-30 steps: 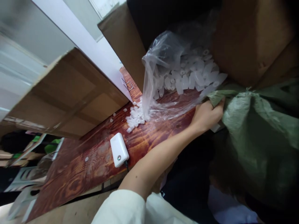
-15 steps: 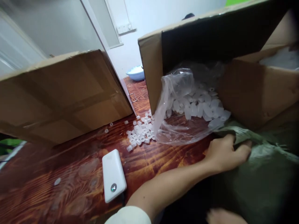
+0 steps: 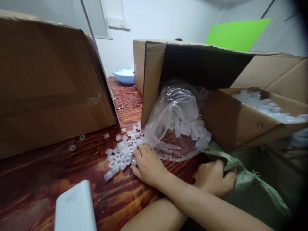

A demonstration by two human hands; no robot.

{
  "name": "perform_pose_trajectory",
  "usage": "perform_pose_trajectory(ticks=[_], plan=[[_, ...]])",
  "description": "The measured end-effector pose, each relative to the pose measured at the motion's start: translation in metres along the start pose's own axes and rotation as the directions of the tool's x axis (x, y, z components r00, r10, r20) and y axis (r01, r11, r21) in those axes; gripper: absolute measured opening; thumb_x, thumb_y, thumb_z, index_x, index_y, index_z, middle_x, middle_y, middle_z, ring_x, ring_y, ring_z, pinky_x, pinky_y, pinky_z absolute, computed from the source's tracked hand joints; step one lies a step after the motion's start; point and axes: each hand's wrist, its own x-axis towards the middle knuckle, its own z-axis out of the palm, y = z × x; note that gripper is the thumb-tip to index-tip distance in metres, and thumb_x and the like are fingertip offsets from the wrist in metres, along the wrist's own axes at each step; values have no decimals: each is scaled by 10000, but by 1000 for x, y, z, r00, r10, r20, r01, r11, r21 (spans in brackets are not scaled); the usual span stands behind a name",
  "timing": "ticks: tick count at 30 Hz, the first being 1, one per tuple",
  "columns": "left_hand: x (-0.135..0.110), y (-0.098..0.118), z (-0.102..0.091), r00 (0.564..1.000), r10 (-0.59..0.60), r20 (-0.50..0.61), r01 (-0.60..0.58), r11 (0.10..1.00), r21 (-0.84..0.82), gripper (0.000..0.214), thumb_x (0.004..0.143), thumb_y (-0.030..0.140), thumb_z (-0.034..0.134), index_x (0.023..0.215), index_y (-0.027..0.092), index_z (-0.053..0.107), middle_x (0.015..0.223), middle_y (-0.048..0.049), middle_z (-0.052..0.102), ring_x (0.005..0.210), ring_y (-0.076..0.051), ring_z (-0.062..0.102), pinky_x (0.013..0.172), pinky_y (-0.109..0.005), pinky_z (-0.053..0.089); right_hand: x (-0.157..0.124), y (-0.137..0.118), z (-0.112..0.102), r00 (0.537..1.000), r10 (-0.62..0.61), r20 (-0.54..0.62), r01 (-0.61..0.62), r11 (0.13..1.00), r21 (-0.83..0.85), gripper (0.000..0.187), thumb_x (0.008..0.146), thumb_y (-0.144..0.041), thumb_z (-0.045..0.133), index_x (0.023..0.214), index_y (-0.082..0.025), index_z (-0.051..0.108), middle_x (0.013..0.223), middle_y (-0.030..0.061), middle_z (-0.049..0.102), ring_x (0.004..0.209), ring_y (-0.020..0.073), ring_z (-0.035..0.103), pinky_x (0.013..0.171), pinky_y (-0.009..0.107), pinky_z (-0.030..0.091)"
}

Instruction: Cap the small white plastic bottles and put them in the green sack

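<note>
My left hand [image 3: 215, 178] is closed on the edge of a green woven sack [image 3: 260, 186] at the table's front edge. Crossing over my left forearm, my right arm reaches to the left. My right hand [image 3: 148, 165] lies palm down with fingers apart, its fingertips at the near right side of a loose pile of small translucent white plastic rings [image 3: 124, 152]. Right behind that hand is a clear plastic bag [image 3: 163, 128], its mouth spread on the wood. Larger white plastic pieces [image 3: 192, 130] lie in and around the bag.
A tipped cardboard box [image 3: 154, 70] stands behind the bag. Another open carton [image 3: 228, 123] on the right holds white pieces. A big closed carton [image 3: 53, 86] fills the left. A white power bank [image 3: 74, 208] lies in front; a blue basin [image 3: 125, 78] stands at the back.
My right hand has come up from the lower edge, across my left arm, to the ring pile. My left hand keeps its hold on the sack. The view has shifted.
</note>
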Motion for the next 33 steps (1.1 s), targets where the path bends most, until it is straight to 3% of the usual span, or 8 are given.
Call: perform_pose_trajectory(ticks=[7,12,23,29,31,33], plan=[[1,4,-3,998,-61,15,61,998,-17,386,916,519,409,1032,243,652,1015,-123,717,928,-304,673,696,-343,462,11,6,7,994,-102,24,103,994,-33,386,876,-496,555,1054,-154,566,1046,87,569,1022,262,516,822,407,462],[1,3,-3,998,-58,-13,58,998,-11,377,924,500,399,965,224,652,969,-107,723,876,-282,680,639,-308,427,12,2,11,993,-115,39,116,993,-37,227,903,-375,572,990,-166,587,1012,55,583,983,224,555,784,379,482],[1,4,0,998,-16,-58,19,999,42,345,935,440,414,873,189,642,920,-90,727,838,-238,675,623,-273,382,9,-3,7,998,3,65,-3,1000,7,304,923,-383,580,1125,-156,572,1072,69,603,930,206,603,758,380,530],[3,1,5,997,18,-68,-15,998,54,342,952,425,398,867,190,631,889,-83,722,803,-225,669,623,-275,372,5,-4,-6,991,96,96,-118,959,259,284,897,-308,582,1138,-161,553,1100,78,593,900,209,606,780,415,522],[2,1,6,997,26,-75,-21,998,56,335,949,417,406,864,187,634,874,-85,721,790,-225,666,632,-276,378,1,-7,-13,987,137,90,-162,893,420,248,846,-249,580,1077,-163,553,1074,85,594,925,238,599,818,456,500],[2,2,6,996,29,-84,-24,998,57,334,948,412,410,865,185,640,873,-87,721,789,-225,665,649,-275,389,-6,-13,-21,976,200,92,-214,763,610,219,785,-233,575,994,-184,534,1005,71,599,908,243,594,829,451,485]])
